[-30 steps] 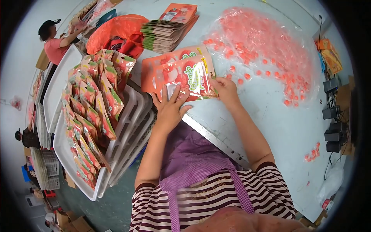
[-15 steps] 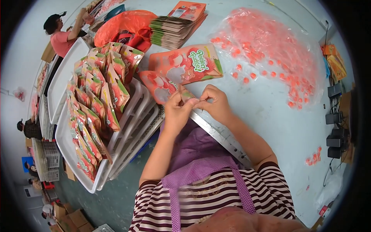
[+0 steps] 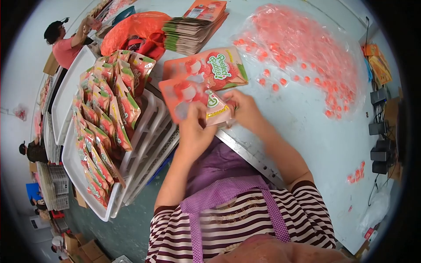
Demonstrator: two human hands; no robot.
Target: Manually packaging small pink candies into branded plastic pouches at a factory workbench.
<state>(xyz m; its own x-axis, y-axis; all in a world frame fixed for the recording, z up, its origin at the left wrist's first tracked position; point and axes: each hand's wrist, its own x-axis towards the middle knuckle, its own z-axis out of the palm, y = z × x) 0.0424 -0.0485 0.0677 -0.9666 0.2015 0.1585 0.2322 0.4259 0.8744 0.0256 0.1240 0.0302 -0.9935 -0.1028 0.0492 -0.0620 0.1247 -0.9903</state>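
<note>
A red-and-cream stand-up candy pouch [image 3: 186,94] lies at the table's near edge, its end toward me lifted between my hands. My left hand [image 3: 196,128] grips the pouch's near left side, the thumb on its front. On its right edge my right hand [image 3: 246,110] closes with bent fingers, slightly blurred. Partly under it, a second pouch [image 3: 240,75] of the same print lies flat on the table. Both pouches have a see-through window at their far left part.
At left, filled pouches [image 3: 103,98] stand in rows in a white tray [image 3: 107,206] on stacked trays. Behind are a pile of flat pouches [image 3: 184,35] and a red plastic bag [image 3: 131,30]. Wrapped red candies [image 3: 298,44] spread at the right. A co-worker [image 3: 66,48] stands far left.
The pouch's near end, earlier pinched with both hands close together, has come up and now shows its printed front. My hands have moved apart, with the right one further out along its edge.
</note>
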